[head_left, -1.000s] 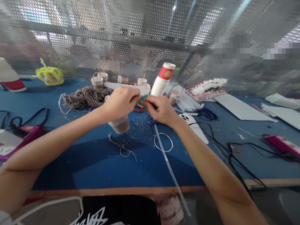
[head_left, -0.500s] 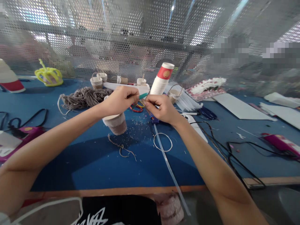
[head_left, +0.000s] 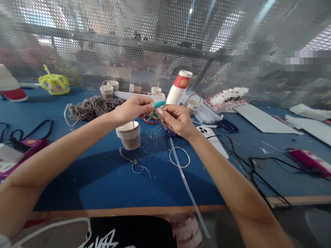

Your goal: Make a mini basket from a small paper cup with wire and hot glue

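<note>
Both hands meet above the middle of the blue table. My left hand (head_left: 136, 108) is closed, and a teal thing (head_left: 159, 104), perhaps a long fingernail, shows at its fingertips. Touching or nearly touching it, my right hand (head_left: 177, 119) is pinched; what lies between its fingers is too small to make out. A wrapped paper cup (head_left: 130, 139) stands upright just below my left hand. In front of the cup lies a thin piece of twine (head_left: 134, 162). A white ring (head_left: 188, 158) lies over a clear glue stick (head_left: 190, 193), whose upper end meets a blue tool (head_left: 170, 132) under my right hand.
Behind the hands are a grey yarn bundle (head_left: 95, 109), a leaning cup stack (head_left: 178, 88), small cups (head_left: 106, 90) and red-handled scissors (head_left: 151, 120). To the right lie a phone (head_left: 216, 141), black cables (head_left: 234, 155) and white boards (head_left: 266, 118). Magenta power strips lie at both sides.
The teal thing has turned nearer to level and shows more fully. My left hand has shifted slightly, and more of the wrapped cup's opening shows beneath it.
</note>
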The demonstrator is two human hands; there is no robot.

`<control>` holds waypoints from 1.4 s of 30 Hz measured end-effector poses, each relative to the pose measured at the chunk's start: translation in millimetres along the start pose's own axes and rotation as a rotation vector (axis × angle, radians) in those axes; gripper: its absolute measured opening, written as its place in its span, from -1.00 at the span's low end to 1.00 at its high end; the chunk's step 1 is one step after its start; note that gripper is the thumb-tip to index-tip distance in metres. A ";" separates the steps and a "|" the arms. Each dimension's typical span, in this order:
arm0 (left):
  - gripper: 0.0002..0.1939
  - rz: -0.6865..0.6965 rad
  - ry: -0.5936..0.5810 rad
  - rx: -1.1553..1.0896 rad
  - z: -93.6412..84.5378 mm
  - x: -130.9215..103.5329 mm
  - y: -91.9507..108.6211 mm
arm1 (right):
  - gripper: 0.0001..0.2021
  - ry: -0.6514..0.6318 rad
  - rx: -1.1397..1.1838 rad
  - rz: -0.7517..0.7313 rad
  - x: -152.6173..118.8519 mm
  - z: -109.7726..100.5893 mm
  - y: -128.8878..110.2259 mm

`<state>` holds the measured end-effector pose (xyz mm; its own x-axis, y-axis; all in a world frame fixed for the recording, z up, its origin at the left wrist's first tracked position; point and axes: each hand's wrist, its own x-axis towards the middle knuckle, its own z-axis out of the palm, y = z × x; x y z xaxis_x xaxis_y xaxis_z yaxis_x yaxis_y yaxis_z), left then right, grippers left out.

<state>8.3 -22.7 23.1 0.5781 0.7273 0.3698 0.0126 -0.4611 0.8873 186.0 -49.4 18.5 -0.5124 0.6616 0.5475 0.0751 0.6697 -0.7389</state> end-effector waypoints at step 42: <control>-0.82 0.603 0.298 0.763 0.7 -10.0 -3.7 | -0.66 -0.191 1.055 0.698 -2.8 9.3 13.0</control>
<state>3.1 -28.7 15.9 0.4348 0.3156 0.8434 0.3636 -0.9184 0.1561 180.5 -45.6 3.7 -0.7597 0.6453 -0.0807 -0.2903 -0.4476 -0.8458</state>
